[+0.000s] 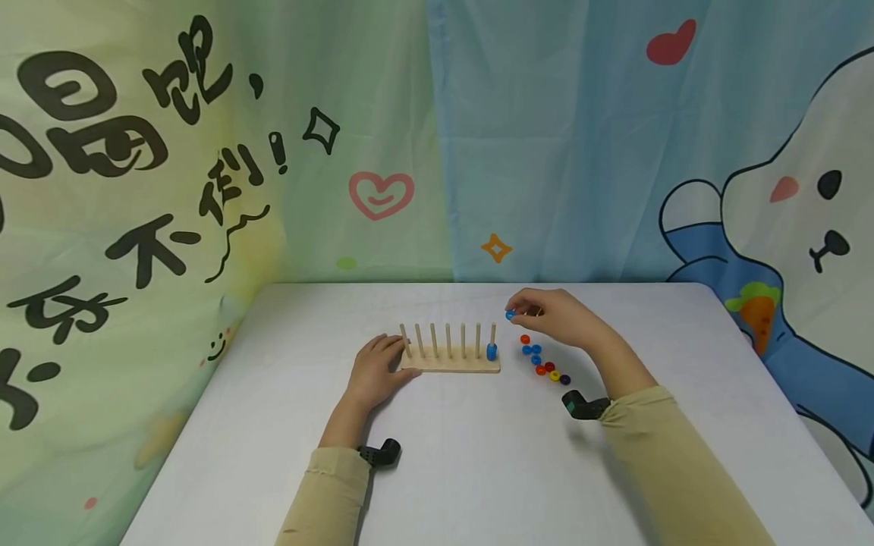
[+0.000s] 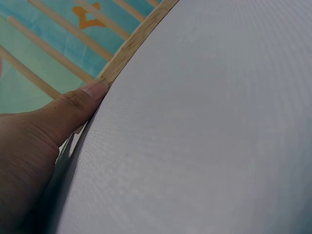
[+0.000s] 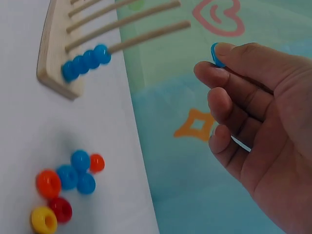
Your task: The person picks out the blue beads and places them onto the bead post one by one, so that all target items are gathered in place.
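Note:
A wooden peg board (image 1: 451,365) with a row of upright pegs rests on the white table. My left hand (image 1: 372,373) grips its left end, with the thumb along the front edge and the fingers around the back. Several blue beads (image 3: 87,62) are stacked on the rightmost peg. Between thumb and index finger my right hand (image 1: 556,316) pinches a blue bead (image 3: 215,55), held in the air to the right of that peg and near its top height. The other fingers of this hand are loosely bent.
Loose beads lie on the table right of the board, below the right hand: several blue ones (image 1: 536,359), red ones (image 1: 541,370), a yellow bead (image 1: 554,375) and a dark purple bead (image 1: 565,380). A printed curtain (image 1: 546,152) hangs behind the table.

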`<control>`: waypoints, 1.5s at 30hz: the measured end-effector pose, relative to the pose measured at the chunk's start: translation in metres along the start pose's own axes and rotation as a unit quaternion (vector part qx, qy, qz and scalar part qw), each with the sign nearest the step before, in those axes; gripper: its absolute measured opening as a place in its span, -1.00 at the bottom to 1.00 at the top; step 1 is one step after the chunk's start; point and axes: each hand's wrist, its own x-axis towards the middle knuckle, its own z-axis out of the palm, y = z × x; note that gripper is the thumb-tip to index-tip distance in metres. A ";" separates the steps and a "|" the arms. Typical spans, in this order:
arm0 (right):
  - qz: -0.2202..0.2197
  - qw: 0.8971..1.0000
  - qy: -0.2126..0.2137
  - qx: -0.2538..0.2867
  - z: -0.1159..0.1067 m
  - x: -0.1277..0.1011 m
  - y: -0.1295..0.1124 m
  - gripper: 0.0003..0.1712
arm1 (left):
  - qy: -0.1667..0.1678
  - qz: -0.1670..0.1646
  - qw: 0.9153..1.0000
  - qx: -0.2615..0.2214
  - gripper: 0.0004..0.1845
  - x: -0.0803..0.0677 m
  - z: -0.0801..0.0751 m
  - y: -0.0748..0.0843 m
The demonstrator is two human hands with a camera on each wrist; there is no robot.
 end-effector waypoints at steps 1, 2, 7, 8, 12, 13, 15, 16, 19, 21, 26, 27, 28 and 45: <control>-0.002 1.000 -0.002 0.002 0.001 0.001 -0.003 -0.75 | 0.000 0.000 1.000 0.001 -0.27 0.000 0.000 0.000; -0.004 1.000 -0.005 0.004 0.002 0.003 -0.005 -0.75 | 0.001 0.001 1.000 0.001 -0.28 0.000 0.000 0.000; -0.008 1.000 -0.024 0.009 0.009 0.008 -0.013 -0.76 | 0.003 0.001 1.000 -0.001 -0.28 0.000 0.000 0.000; -0.008 1.000 -0.028 0.010 0.010 0.009 -0.014 -0.76 | 0.002 0.001 1.000 -0.001 -0.28 0.000 0.001 0.000; -0.012 0.999 -0.037 0.005 0.014 0.011 -0.015 -0.77 | 0.001 0.004 1.000 0.001 -0.27 0.000 0.001 -0.001; -0.012 0.999 -0.039 0.006 0.015 0.011 -0.015 -0.77 | 0.001 0.004 1.000 0.002 -0.27 0.000 0.001 -0.001; -0.013 0.999 -0.040 0.003 0.016 0.012 -0.014 -0.78 | 0.001 0.004 1.000 0.003 -0.27 0.000 0.002 -0.001; -0.013 0.999 -0.042 0.005 0.017 0.012 -0.013 -0.77 | 0.002 0.004 1.000 0.003 -0.27 0.000 0.002 -0.001; -0.005 0.999 -0.045 0.010 0.020 0.013 -0.013 -0.78 | 0.002 0.005 1.000 0.005 -0.27 0.000 0.002 -0.001; -0.003 0.999 -0.045 0.009 0.022 0.013 -0.012 -0.79 | 0.004 0.007 1.000 0.007 -0.28 0.001 0.002 -0.002; 0.002 0.999 -0.047 -0.005 0.031 0.016 -0.005 -0.75 | 0.008 0.008 1.000 0.010 -0.28 0.001 0.001 -0.002; 0.003 0.999 -0.048 -0.008 0.033 0.016 -0.002 -0.74 | 0.008 0.008 1.000 0.010 -0.28 0.000 0.001 -0.002; 0.004 0.999 -0.050 -0.009 0.035 0.017 -0.001 -0.72 | 0.007 0.007 1.000 0.010 -0.28 0.000 0.001 -0.002; 0.004 0.999 -0.053 -0.011 0.051 0.017 0.008 -0.88 | 0.013 0.008 1.000 0.008 -0.28 0.000 0.001 -0.001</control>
